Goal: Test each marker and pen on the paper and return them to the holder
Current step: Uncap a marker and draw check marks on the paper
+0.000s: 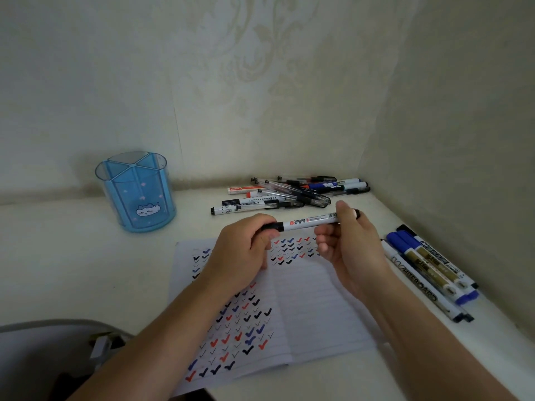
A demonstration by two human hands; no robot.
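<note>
While left hand and right hand grip marker ends, holder stands apart by wall.

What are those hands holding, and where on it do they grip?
One white marker, held level: the left hand grips its black-capped end, and the right hand pinches the opposite end.

Noted on white table: blue holder upright back left; ticked lined paper centre; loose pile of pens back right; perhaps five markers side by side, right.
</note>
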